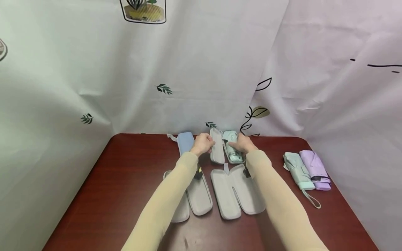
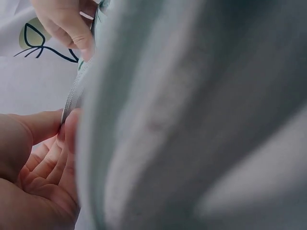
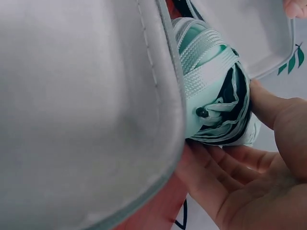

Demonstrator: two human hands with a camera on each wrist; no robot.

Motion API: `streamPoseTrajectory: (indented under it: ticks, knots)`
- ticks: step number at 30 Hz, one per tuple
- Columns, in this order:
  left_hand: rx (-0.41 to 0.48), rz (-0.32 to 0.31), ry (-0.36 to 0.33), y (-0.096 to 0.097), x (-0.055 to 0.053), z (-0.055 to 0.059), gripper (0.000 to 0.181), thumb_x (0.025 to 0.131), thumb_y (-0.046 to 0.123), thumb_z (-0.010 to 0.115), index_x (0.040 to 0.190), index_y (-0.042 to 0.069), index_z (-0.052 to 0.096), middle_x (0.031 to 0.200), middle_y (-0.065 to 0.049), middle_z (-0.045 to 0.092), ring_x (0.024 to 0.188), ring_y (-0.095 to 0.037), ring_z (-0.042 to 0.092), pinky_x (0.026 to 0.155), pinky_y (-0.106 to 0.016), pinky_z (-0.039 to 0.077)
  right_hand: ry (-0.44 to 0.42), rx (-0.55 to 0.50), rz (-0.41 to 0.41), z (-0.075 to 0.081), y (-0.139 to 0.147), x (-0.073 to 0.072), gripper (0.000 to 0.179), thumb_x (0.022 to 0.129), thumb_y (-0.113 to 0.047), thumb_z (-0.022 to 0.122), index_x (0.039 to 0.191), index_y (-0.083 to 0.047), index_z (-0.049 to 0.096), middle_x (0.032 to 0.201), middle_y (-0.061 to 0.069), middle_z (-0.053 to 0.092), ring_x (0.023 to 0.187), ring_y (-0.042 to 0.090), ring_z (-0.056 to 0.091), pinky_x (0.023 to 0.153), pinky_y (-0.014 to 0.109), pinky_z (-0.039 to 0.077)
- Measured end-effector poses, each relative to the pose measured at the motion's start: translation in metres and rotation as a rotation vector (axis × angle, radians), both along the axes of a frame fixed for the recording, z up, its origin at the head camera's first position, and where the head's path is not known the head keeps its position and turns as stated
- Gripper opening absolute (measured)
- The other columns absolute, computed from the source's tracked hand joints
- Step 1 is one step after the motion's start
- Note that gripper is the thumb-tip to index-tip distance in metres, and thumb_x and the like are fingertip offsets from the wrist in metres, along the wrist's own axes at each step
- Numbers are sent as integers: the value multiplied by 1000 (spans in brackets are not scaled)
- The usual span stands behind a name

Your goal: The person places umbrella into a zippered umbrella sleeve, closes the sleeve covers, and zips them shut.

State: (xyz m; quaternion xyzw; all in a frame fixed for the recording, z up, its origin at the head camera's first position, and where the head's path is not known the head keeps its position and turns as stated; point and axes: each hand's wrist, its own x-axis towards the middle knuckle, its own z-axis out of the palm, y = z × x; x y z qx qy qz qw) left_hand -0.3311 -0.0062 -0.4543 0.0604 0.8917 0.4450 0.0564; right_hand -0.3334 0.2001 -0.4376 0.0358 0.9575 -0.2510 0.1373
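Observation:
At the back of the table stands an open, light-grey-lined zip case [image 1: 217, 150]. A folded mint-green umbrella [image 1: 232, 153] lies in its right half. My left hand [image 1: 202, 143] pinches the rim of the left half between thumb and fingers, as the left wrist view shows close up. On the other side my right hand [image 1: 245, 143] grips the umbrella, thumb along its side and fingers underneath. In the right wrist view the umbrella's wound strap [image 3: 206, 72] faces the camera. How far the right fingers also wrap the case half is hard to tell.
Nearer me lies another open case [image 1: 224, 195], partly under the right sleeve. An open case [image 1: 199, 195] lies left of it, partly behind the left sleeve. A blue case [image 1: 186, 141] is at the back. Folded green [image 1: 298, 170] and purple [image 1: 315, 169] umbrellas lie at the right edge.

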Motion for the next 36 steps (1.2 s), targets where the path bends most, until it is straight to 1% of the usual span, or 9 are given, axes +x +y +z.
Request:
streamPoseTrajectory:
  ticks: [5, 8, 12, 16, 18, 22, 25, 32, 36]
  knots:
    - [17, 6, 0, -1, 2, -4, 14, 95, 17, 65, 87, 7, 59, 61, -5, 64, 51, -15, 64, 62, -27, 51, -6, 38, 34, -4, -1, -1, 81, 97, -40, 57, 147, 13, 20, 146, 36, 32, 132, 47, 37, 103, 52, 39]
    - [28, 4, 4, -1, 2, -5, 14, 95, 16, 64, 88, 6, 58, 62, -5, 64, 51, -16, 63, 60, -27, 52, -13, 52, 35, -4, -1, -2, 82, 98, -40, 56, 147, 14, 18, 148, 36, 28, 135, 48, 31, 107, 53, 32]
    - [39, 3, 1, -2, 2, -6, 13, 95, 16, 63, 89, 6, 57, 62, -5, 63, 49, -14, 62, 57, -26, 52, -29, -17, 2, -6, 1, -2, 82, 97, -40, 57, 149, 10, 19, 147, 35, 30, 129, 46, 42, 96, 50, 46]
    - [32, 2, 12, -2, 3, -6, 14, 95, 16, 63, 88, 6, 57, 61, -4, 62, 48, -13, 60, 55, -26, 51, -43, -177, -23, -8, 8, -1, 73, 95, -40, 62, 143, 6, 32, 133, 32, 45, 102, 39, 62, 67, 42, 57]
    - [36, 0, 18, -1, 3, -5, 14, 96, 16, 63, 87, 6, 57, 61, -5, 63, 48, -14, 61, 55, -27, 51, -31, -242, -15, -8, 15, -1, 61, 96, -38, 62, 134, 6, 42, 123, 29, 50, 91, 35, 64, 64, 40, 58]
    - [45, -12, 6, 1, 5, -5, 14, 96, 16, 63, 88, 6, 57, 63, -5, 64, 50, -15, 62, 55, -27, 51, 64, -315, -21, -8, 32, -1, 36, 98, -25, 59, 119, 4, 55, 113, 23, 56, 84, 29, 63, 66, 40, 57]
    - [51, -6, -10, 0, 6, -7, 14, 96, 16, 63, 88, 6, 56, 64, -5, 64, 50, -14, 62, 55, -27, 52, 110, -363, -45, -11, 43, -4, 28, 98, -17, 58, 119, 2, 57, 114, 22, 58, 84, 29, 63, 71, 41, 57]
    - [107, -22, 20, -4, 5, -8, 13, 96, 15, 62, 88, 6, 57, 65, -6, 63, 50, -14, 59, 54, -30, 54, -14, -455, -43, -25, 61, -10, 28, 97, -15, 61, 118, 3, 52, 106, 18, 58, 87, 27, 59, 77, 41, 54]
    - [107, -39, 12, -8, 6, -8, 14, 97, 16, 61, 89, 6, 56, 66, -5, 63, 50, -14, 59, 59, -37, 56, 13, -479, -24, -36, 64, -10, 26, 95, -11, 63, 114, 4, 54, 97, 13, 64, 84, 23, 62, 75, 38, 55]
